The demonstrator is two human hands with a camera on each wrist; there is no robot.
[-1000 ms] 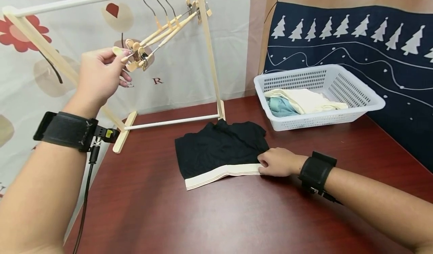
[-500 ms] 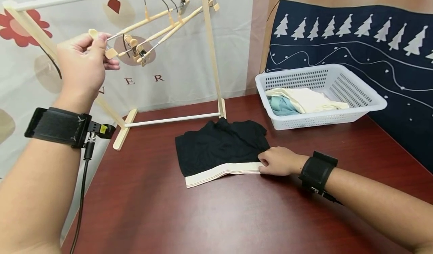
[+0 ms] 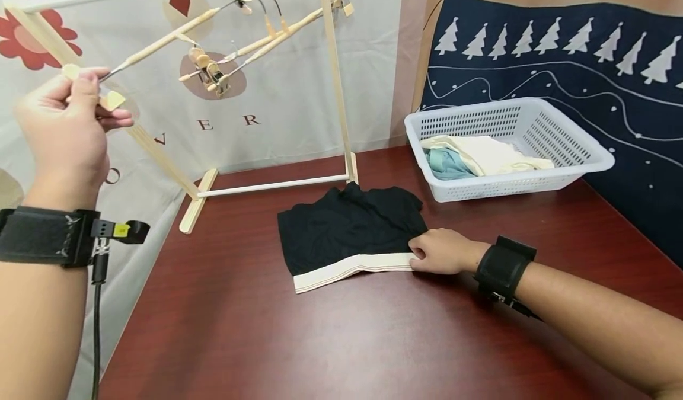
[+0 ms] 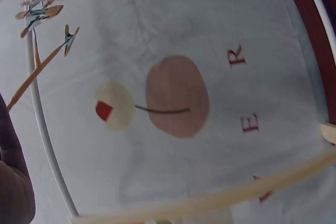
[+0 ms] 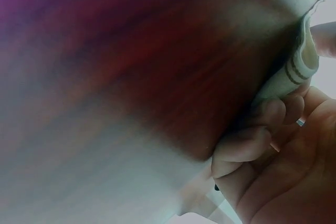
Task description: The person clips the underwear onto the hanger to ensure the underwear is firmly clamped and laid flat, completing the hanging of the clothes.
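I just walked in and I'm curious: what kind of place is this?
Probably a staged laundry-sorting set-up rather than a home: a small tabletop clothes rack with clip hangers, a white basket of garments, printed backdrops behind.

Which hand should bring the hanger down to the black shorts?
Probably the left hand: it already pinches the wooden hanger. The right hand grips the black shorts at the waistband.

Even, bright room light falls from above, and the dark red worktop [image 3: 331,341] shows a soft sheen with only faint shadows. The head view is sharp, bending slightly at its edges. The left wrist view is tilted and a little soft. The right wrist view is heavily blurred, with out-of-focus fingers [image 5: 252,145] and a purple cast in one corner.
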